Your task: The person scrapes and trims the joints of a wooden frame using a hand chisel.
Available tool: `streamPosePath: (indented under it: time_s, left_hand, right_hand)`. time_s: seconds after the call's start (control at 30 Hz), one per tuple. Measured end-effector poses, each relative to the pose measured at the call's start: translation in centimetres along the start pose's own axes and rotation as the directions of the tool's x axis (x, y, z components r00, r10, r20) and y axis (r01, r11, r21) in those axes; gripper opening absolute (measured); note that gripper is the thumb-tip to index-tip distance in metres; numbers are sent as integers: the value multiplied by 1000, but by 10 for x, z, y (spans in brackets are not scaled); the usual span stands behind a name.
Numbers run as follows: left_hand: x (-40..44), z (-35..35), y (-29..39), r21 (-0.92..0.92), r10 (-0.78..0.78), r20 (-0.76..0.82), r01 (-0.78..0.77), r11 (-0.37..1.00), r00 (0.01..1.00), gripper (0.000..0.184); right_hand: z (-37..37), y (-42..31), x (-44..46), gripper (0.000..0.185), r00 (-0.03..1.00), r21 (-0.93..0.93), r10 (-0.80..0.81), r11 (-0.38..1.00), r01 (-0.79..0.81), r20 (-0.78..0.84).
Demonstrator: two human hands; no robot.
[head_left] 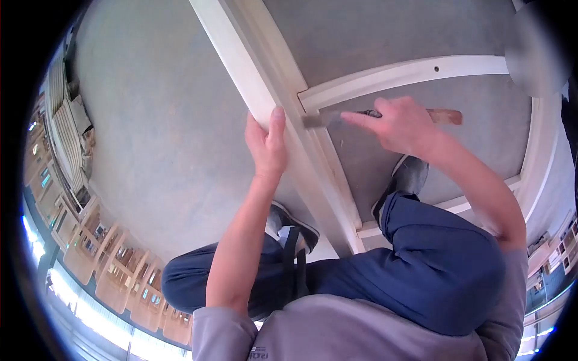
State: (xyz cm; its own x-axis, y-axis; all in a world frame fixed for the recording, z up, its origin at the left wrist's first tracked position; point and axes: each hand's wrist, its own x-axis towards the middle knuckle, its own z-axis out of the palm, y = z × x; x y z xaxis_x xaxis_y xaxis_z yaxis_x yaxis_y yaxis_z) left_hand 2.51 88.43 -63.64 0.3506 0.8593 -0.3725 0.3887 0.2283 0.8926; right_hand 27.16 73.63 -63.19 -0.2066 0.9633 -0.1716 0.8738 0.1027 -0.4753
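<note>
My left hand [267, 141] grips the edge of a long white wooden beam [256, 90], thumb on the upper face and fingers round the side. My right hand [403, 125] is closed around a putty knife with a wooden handle [445, 117], its index finger stretched toward the blade. The greyish blade [316, 121] is blurred and lies at the beam, close to the joint with a curved white rail [403, 75]. Whether the blade touches the wood I cannot tell. A dark hole [436, 69] shows in the rail.
The white frame continues to a side post [536, 138] and a lower rail [460, 203]. My shoes [406, 177] and bent knees are close beneath it on the grey floor [150, 120]. Several wooden chair frames [120, 280] and stacked slats [66, 132] line the left.
</note>
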Motion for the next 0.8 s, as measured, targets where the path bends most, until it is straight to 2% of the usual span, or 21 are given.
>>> streamPosePath:
  time_s: [0.07,0.13,0.23,0.37,0.47,0.57,0.6,0.7,0.8]
  left_hand:
    - [4,0,1,23,23,8,-24,999,1000,48]
    - [5,0,-4,39,68,4,-68,997,998,48]
    - [1,1,2,12,-6,4,6,1000,1000,48]
    - [1,-3,-3,20,16,13,-16,1000,1000,47]
    - [0,2,2,9,35,11,-35,999,999,47]
    - [1,3,3,23,29,19,-29,999,999,48]
    - [-2,-1,4,51,24,13,-25,998,1000,48]
    - [7,5,6,38,77,-16,-76,996,997,47]
    - [-3,2,9,68,64,-36,-61,996,997,46]
  right_hand:
    - [-2,-3,2,63,996,-92,84,992,-82,18]
    - [-7,-5,8,60,998,-106,63,993,-60,23]
    - [-12,-19,15,56,993,-127,54,991,-41,103]
    - [-14,-25,27,52,989,-102,64,994,-50,133]
    - [-21,-33,37,50,971,-169,101,983,-65,218]
    - [-22,-15,49,33,955,-68,78,996,-61,286]
    - [-18,-17,49,32,961,-47,73,997,-62,267]
    - [-7,-6,37,37,984,-46,92,995,-86,152]
    - [-6,-6,20,49,988,116,91,988,-106,129]
